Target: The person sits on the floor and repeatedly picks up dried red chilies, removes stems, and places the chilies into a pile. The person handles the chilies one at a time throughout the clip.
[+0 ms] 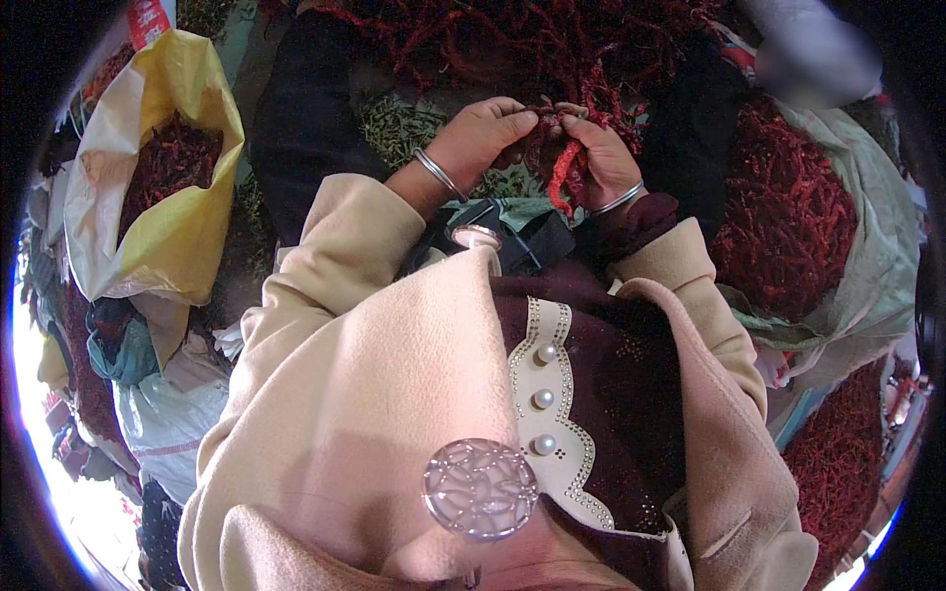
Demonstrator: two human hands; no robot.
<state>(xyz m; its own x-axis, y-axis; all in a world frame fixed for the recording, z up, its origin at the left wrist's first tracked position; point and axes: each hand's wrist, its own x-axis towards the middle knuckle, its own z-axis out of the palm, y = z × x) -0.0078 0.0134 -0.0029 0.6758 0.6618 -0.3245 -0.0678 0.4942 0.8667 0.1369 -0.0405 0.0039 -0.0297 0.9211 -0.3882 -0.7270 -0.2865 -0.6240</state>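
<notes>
Both hands are close together in front of me, at the upper middle of the view. My left hand (485, 137), with a silver bangle at the wrist, pinches dried red chili peppers (547, 118) between thumb and fingers. My right hand (606, 162), also wearing a bangle, holds the other side of the same peppers. A brighter orange-red pepper (563, 173) hangs down by the right palm. Just beyond the hands lies a large heap of dark red dried chilies (473, 41). Which hand bears most of the peppers cannot be told.
An open yellow-and-white woven sack (199, 244) with dark dried chilies stands at the left. On the right an open pale green sack (879, 221) is full of red chilies. Green stems (399, 125) lie beneath the hands. More chilies (831, 458) lie at the lower right.
</notes>
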